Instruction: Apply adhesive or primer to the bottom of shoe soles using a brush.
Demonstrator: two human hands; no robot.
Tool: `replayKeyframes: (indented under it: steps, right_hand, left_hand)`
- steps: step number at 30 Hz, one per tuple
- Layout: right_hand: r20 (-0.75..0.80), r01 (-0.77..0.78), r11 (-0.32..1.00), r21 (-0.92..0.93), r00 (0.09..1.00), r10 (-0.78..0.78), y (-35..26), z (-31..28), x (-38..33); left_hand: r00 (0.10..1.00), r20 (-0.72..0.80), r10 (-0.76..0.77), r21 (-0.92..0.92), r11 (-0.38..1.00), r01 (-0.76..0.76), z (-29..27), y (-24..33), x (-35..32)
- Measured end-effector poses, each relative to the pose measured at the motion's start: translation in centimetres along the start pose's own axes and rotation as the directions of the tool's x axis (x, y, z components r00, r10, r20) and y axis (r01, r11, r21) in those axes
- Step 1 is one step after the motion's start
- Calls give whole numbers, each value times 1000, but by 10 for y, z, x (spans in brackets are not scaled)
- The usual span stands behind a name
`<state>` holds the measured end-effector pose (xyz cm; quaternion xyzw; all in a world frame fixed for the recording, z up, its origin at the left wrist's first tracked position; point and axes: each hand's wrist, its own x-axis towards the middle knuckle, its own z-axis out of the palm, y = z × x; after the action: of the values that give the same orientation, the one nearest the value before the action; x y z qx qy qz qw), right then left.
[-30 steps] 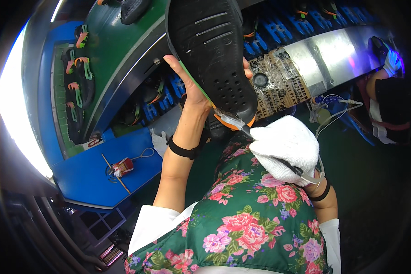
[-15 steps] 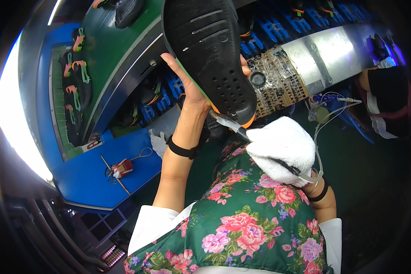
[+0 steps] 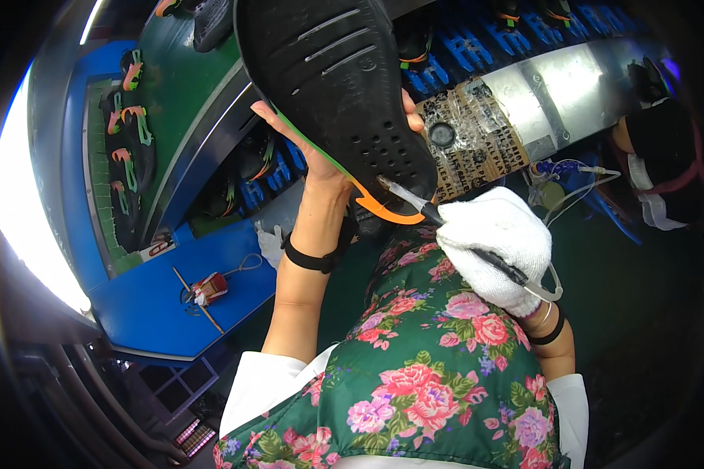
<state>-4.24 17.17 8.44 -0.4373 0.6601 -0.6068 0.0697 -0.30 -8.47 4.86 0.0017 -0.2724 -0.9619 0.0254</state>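
A black shoe sole [image 3: 321,98] with a green edge and an orange heel rim is held up in front of me, its heel end toward me. Slots cross its wide part and small holes dot the heel. My left hand [image 3: 321,166] grips it from underneath, thumb along the left side and fingertips showing at the right edge; the palm is partly hidden. In a white knitted glove, my right hand [image 3: 499,244] is closed round a tube-fed brush [image 3: 408,197]. The brush tip rests on or just over the heel; actual contact is hard to tell.
Left, a blue table [image 3: 152,313] carries a small red-and-white object [image 3: 210,289]. Black-and-orange shoe parts [image 3: 137,129] lie on a green surface. Ahead run blue racks [image 3: 477,51] and a metal ledge patched with taped cardboard [image 3: 477,141]. Another person's dark clothing [image 3: 665,148] shows far right.
The sole has shifted left and tilted, showing more of its orange heel rim. My right hand has moved slightly right and the brush tip now lies further in over the heel.
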Motion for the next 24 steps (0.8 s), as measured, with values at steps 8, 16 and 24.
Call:
replayKeyframes:
  steps: [8, 16, 24]
  right_hand:
    - [44, -100, 948, 302, 995, 91, 8, 2, 0]
    - [-28, -39, 993, 116, 999, 43, 6, 0, 1]
    - [32, -5, 999, 53, 999, 4, 1, -2, 3]
  left_hand:
    - [989, 137, 46, 53, 997, -54, -5, 0, 7]
    - [960, 279, 13, 28, 999, -21, -10, 1, 13]
    - [975, 221, -22, 117, 993, -4, -10, 7, 7]
